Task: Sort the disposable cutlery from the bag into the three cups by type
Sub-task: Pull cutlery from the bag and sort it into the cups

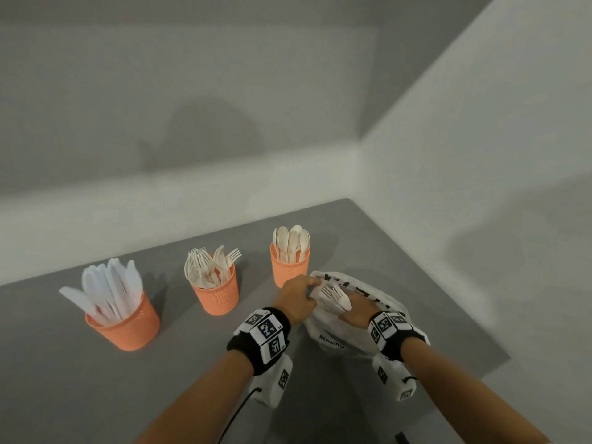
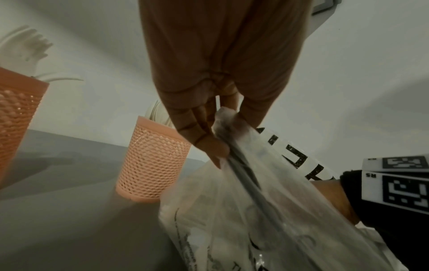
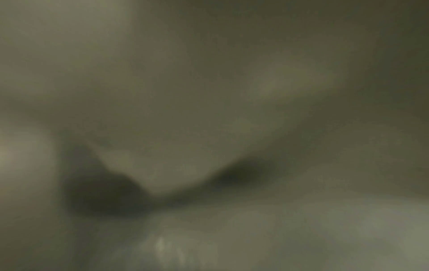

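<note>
Three orange mesh cups stand in a row on the grey table: knives (image 1: 121, 325) at left, forks (image 1: 217, 293) in the middle, spoons (image 1: 289, 267) at right. Just right of the spoon cup lies the white plastic bag (image 1: 333, 334). My left hand (image 1: 309, 288) pinches the bag's rim (image 2: 224, 119) between thumb and fingers, holding its mouth up. At the bag's mouth my right hand (image 1: 347, 307) holds a small bunch of pale forks (image 1: 334, 295), tines pointing up-left. The right wrist view is dark and blurred, so its fingers are hidden there.
White walls meet in a corner behind the table (image 1: 64, 379). The table's right edge runs close past the bag. Left wrist view shows the spoon cup (image 2: 153, 161) just beyond my left hand (image 2: 224, 135) and the fork cup (image 2: 16, 113) at far left.
</note>
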